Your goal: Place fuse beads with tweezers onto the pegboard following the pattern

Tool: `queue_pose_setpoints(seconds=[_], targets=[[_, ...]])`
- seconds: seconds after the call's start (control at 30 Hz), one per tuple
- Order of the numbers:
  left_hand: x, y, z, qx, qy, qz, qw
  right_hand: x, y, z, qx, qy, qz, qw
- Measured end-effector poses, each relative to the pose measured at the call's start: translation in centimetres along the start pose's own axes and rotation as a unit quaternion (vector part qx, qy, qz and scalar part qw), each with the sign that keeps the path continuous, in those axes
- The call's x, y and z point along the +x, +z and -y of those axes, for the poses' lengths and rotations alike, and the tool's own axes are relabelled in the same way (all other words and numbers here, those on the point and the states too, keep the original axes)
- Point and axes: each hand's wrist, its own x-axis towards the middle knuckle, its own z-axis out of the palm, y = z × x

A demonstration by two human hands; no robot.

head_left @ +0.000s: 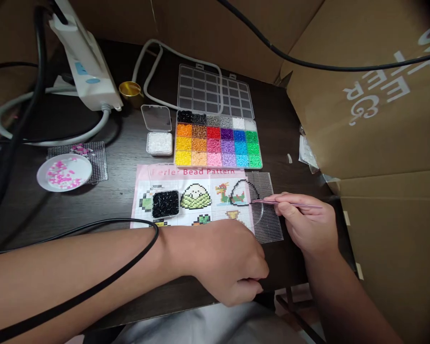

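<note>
My right hand [306,223] pinches thin pink tweezers [290,204] whose tip rests on a clear pegboard [268,217]. A curved line of black beads [245,187] sits on that pegboard, over a pattern sheet [186,184] titled "Perler Bead Pattern". My left hand [229,263] lies curled at the table's near edge, below the sheet; its fingers are folded under and what they hold is hidden. A small square dish of black beads [165,203] stands on the sheet.
A compartment box of coloured beads [218,139] with its clear lid open sits behind the sheet. A small box of white beads [159,143], a plate of pink beads [64,172] on another pegboard, a white appliance [89,71], cables and cardboard walls [376,105] surround the dark table [122,186].
</note>
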Motion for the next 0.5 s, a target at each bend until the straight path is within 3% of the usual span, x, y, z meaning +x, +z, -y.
queue_pose_setpoints(seconds=[0.5], targets=[[-0.16, 0.28, 0.10, 0.003, 0.015, -0.037, 0.999, 0.25, 0.12, -0.04, 0.013, 0.005, -0.006, 1.000]])
